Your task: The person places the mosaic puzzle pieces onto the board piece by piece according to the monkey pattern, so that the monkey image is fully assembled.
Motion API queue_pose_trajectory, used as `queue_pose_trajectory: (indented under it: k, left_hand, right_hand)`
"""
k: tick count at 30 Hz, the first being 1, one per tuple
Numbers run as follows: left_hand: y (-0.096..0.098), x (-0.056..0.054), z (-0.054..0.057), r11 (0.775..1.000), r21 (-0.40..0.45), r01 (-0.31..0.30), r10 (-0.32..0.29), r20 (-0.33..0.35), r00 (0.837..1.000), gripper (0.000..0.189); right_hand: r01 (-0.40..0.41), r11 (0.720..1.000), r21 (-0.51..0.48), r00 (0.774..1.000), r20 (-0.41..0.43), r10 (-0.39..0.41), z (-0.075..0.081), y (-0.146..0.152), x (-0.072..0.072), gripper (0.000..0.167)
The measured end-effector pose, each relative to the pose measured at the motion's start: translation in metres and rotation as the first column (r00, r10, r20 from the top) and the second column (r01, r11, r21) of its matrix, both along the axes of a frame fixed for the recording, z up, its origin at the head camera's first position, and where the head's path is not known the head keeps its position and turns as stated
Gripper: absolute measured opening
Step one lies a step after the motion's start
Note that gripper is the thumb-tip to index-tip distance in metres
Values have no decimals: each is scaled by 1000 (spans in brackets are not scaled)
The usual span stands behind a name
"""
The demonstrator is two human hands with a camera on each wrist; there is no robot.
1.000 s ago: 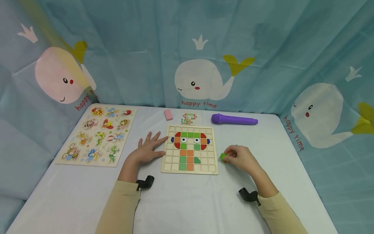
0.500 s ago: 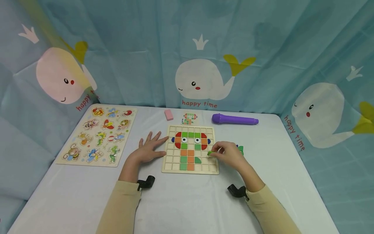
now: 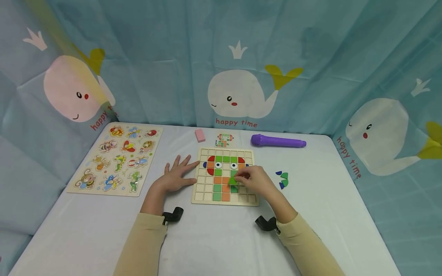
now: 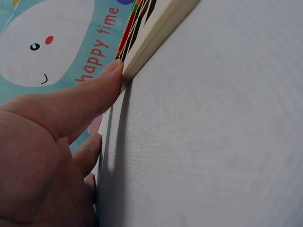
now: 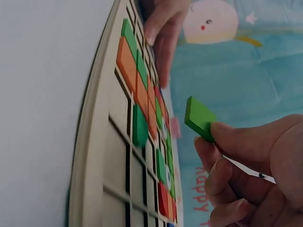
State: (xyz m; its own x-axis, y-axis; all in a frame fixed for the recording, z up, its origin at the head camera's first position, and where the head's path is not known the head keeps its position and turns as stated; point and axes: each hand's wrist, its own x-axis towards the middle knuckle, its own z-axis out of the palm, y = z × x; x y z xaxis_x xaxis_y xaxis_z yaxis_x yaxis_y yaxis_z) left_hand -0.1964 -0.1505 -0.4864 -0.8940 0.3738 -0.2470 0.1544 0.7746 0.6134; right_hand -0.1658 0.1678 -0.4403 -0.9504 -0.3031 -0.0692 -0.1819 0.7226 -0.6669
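My right hand (image 3: 254, 179) pinches a green square tile (image 5: 199, 117) between thumb and fingers, just above the wooden grid board (image 3: 204, 196). In the right wrist view the tile is tilted and apart from the board. Orange, green, red and blue pieces fill part of the grid, with two eye tiles (image 3: 218, 165) near the top. A green quarter-round piece (image 5: 139, 126) sits in a cell close to the held tile. My left hand (image 3: 174, 177) lies with fingers spread at the board's left side, its thumb (image 4: 106, 80) touching the edge.
Several blue and green pieces (image 3: 284, 175) lie on the white table right of the board. Behind the board are a pink block (image 3: 200, 135), a small pattern card (image 3: 224, 140) and a purple microphone (image 3: 278, 141). An insect puzzle board (image 3: 114, 161) lies at the left.
My right hand has carried the green square tile leftward from the table beside the board to over the grid, uncovering the loose pieces. The left hand has stayed in place.
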Motion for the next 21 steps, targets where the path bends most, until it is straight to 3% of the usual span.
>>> queue_pose_trajectory:
  k: [15,21]
  left_hand:
    - [1,1,0,1000,-13,0,0,-3,1000,73]
    - [1,0,0,1000,-14,8,-9,-16,1000,73]
  right_hand:
    - [-47,998,-45,999,16,48,-13,-44,-2,6]
    - [-73,997,-2,997,5,73,-18,-61,-2,8]
